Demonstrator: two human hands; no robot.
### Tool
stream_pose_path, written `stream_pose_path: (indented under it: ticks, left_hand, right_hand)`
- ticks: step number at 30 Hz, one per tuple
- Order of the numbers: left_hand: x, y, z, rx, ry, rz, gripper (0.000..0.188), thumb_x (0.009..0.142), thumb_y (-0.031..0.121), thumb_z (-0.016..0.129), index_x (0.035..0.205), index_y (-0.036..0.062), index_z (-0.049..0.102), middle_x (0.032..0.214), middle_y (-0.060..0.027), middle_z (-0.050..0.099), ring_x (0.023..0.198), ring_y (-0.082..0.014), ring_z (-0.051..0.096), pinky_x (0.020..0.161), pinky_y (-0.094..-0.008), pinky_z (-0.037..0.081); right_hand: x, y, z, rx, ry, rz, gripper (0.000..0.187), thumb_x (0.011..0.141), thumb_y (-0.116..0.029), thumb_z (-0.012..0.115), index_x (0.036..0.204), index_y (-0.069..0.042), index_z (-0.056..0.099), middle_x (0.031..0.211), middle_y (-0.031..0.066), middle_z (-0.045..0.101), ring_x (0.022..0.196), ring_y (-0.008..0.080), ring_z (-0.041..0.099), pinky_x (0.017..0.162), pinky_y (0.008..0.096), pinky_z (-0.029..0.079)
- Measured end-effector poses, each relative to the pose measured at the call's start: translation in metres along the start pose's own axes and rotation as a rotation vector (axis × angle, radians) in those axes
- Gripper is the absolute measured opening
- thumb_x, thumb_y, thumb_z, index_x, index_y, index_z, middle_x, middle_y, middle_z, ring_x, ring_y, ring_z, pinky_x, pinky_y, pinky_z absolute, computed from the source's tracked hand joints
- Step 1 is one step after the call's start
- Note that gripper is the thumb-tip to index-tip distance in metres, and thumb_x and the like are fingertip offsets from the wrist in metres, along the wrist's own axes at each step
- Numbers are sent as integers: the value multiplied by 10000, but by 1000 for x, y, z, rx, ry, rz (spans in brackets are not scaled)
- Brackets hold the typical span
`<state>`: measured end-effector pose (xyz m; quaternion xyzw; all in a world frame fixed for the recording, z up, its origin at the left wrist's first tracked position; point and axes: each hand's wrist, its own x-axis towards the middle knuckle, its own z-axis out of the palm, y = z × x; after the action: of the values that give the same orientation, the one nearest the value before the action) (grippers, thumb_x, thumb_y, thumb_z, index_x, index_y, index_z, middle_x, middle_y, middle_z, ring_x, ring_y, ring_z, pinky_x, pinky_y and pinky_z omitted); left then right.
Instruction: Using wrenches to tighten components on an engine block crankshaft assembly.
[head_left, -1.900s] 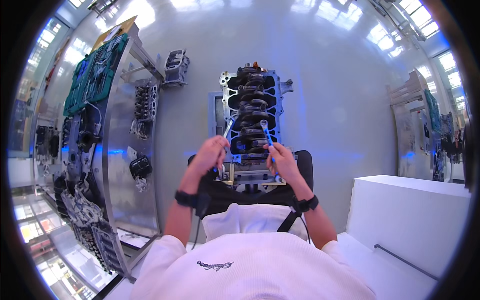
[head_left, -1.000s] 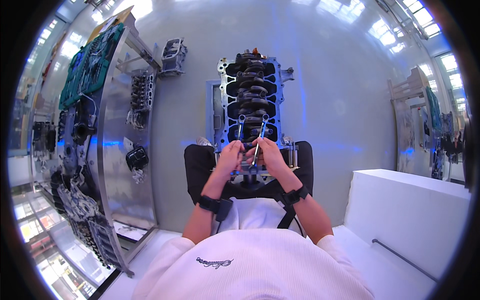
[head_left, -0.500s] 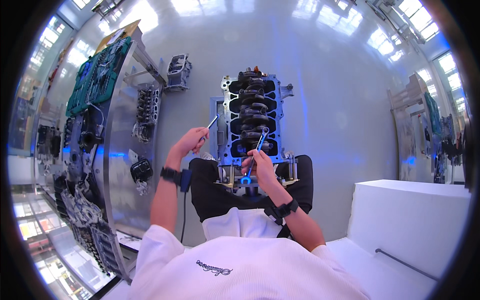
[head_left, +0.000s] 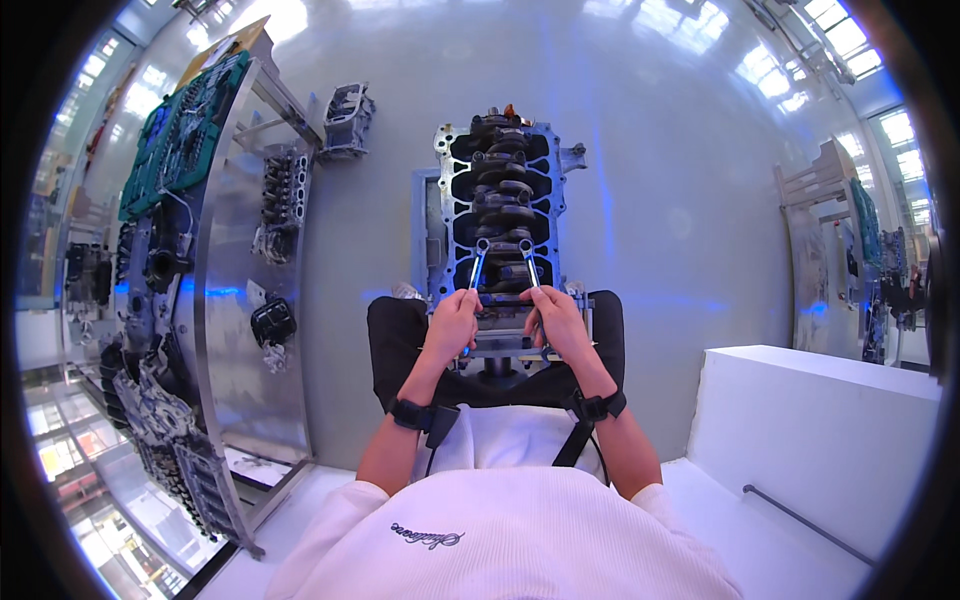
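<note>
My left hand (head_left: pixel 457 322) is closed round a combination wrench (head_left: pixel 479 264), its ring end pointing away from me. In my right hand (head_left: pixel 557 320) is a second combination wrench (head_left: pixel 530 264), held the same way, its lower end partly behind the fingers. Both ring ends appear over the near part of an engine block (head_left: pixel 447 205); whether they touch it I cannot tell. A dark crankshaft (head_left: pixel 502 190) lies along the block's middle. The block stands between my knees on a metal stand (head_left: pixel 500 352), which my hands partly hide.
At left runs a metal workbench (head_left: pixel 255 375) bearing a teal tool case (head_left: pixel 185 135) and several engine parts. Another metal casting (head_left: pixel 347 122) sits on the floor beyond it. A white block (head_left: pixel 820 400) stands at right. Benches (head_left: pixel 830 240) line the far right.
My left hand has swung right with its wrench, from beside the block to its near end. My right hand has shifted right, and its wrench now slants the other way. The view has shifted slightly.
</note>
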<state>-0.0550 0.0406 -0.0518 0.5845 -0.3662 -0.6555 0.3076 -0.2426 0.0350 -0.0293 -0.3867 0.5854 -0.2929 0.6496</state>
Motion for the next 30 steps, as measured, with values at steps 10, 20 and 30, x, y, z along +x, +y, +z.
stream_pose_path:
  ticks: [10,20,30]
  left_hand:
    - [5,-8,25,-153,69,11,313,950,277,354,770,43,460,451,-7,389,332,-85,375,314,-249,360]
    - [18,-6,-30,-42,-135,-71,306,943,301,387,759,75,482,451,33,362,328,-67,335,311,-238,338]
    - [75,84,-115,456,-592,-306,283,920,332,469,832,79,562,453,67,364,380,-32,325,374,-202,288]
  right_hand:
    - [8,1,-13,31,-33,78,327,955,-278,348,965,-11,535,528,77,547,335,109,447,348,212,355]
    - [11,-7,8,262,-120,276,314,949,-323,348,951,-44,491,761,135,628,586,234,621,545,347,507]
    - [37,-6,70,817,-158,147,228,965,-249,340,949,-39,428,972,186,604,897,273,625,750,369,526]
